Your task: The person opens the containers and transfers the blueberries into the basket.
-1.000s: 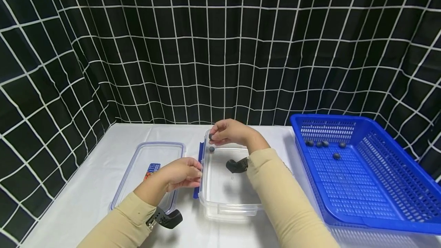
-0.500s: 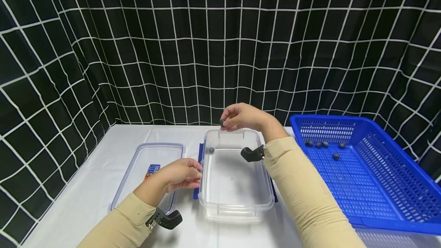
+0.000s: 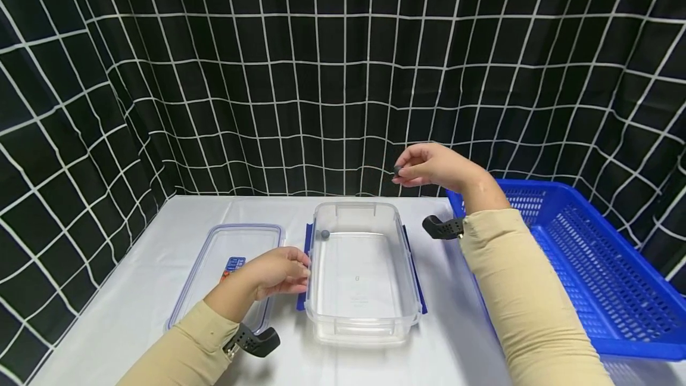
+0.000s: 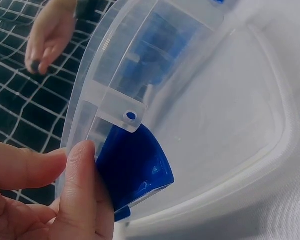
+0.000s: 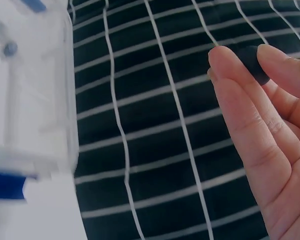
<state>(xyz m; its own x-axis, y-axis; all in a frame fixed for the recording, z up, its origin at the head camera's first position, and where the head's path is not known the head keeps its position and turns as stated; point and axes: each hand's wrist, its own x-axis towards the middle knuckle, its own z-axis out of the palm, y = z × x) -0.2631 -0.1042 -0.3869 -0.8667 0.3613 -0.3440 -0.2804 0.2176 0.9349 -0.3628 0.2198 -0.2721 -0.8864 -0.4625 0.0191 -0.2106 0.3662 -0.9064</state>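
Observation:
A clear plastic food container [image 3: 364,319] with blue side clasps stands uncovered on the white table. One blueberry [image 3: 325,234] lies inside, near its far left corner. My left hand [image 3: 281,273] pinches the container's left rim beside a hanging blue clasp [image 4: 135,165], thumb and fingers on the wall. Raised beyond the container's far right corner, my right hand [image 3: 442,168] holds another blueberry [image 5: 253,64] between thumb and fingertips. That hand is apart from the container and just left of the blue basket [image 3: 632,347].
The container's clear lid [image 3: 230,237], with a coloured label [image 3: 234,264], lies flat to the left, partly behind my left hand. My right forearm covers part of the basket, and its contents are hidden. A black curtain [image 3: 343,76] with white grid lines hangs behind the table.
My right hand has lifted from the container's far left corner and moved right and up, still holding a blueberry. The left hand stays at the rim. The berries in the basket are now covered.

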